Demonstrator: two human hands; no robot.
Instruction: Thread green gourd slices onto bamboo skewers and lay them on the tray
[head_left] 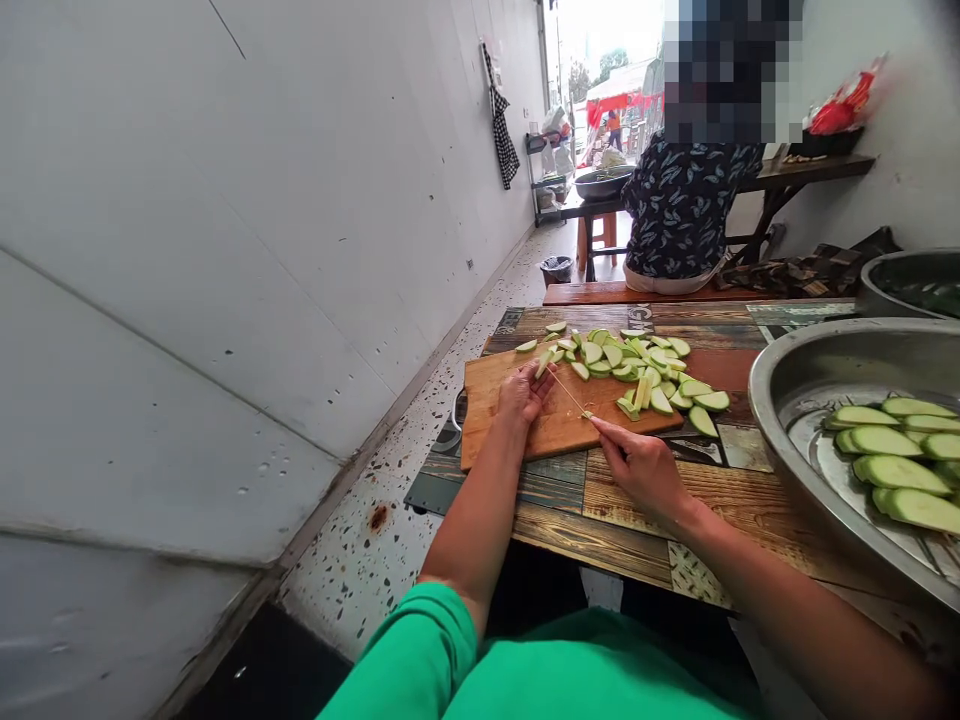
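Observation:
My left hand is over the left part of a wooden cutting board, its fingers closed on a pale green zucchini slice. A thin wooden skewer runs from beside that slice down to my right hand. My right fingers pinch the skewer's near end, where a small pale green bit shows. Whether the skewer's far tip is inside the slice, I cannot tell. Loose zucchini slices lie heaped across the board's far side and spill onto the table to the right.
At right, a large metal basin holds stacked zucchini slices; another basin stands behind it. A white wall runs along the left. Beyond the patterned table, a person in a dark leaf-print shirt sits on a bench.

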